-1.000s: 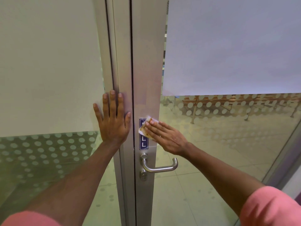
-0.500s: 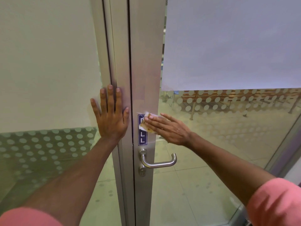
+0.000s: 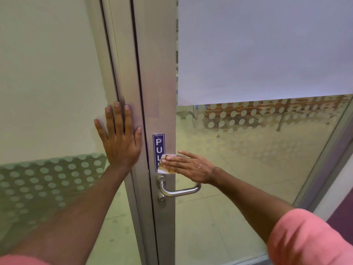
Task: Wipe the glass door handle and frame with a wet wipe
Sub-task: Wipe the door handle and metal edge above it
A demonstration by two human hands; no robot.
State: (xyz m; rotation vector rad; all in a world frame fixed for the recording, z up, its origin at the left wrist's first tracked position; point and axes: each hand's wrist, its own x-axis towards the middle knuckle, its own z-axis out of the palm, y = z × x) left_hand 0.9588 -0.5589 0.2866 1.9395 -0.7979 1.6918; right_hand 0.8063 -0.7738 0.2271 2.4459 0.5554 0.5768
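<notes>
A silver aluminium door frame (image 3: 158, 73) runs down the middle of the head view, with a blue PULL sticker (image 3: 158, 144) on it. Below the sticker sits a steel lever handle (image 3: 179, 191). My right hand (image 3: 191, 166) presses a dirty white wet wipe (image 3: 165, 170) flat against the frame, over the sticker's lower end and just above the handle. My left hand (image 3: 120, 138) lies flat with spread fingers on the neighbouring frame post (image 3: 122, 83) and glass, holding nothing.
Frosted film covers the upper glass panel (image 3: 267, 44) on the right and the left panel (image 3: 47, 73); dotted bands run below. A keyhole cylinder (image 3: 162, 202) sits under the handle. Wooden benches (image 3: 267, 109) show through the glass. Another frame post (image 3: 328, 165) slants at the right.
My right hand has slid the wipe down the frame, from the top of the PULL sticker to its bottom just above the handle. My left hand stays pressed in place.
</notes>
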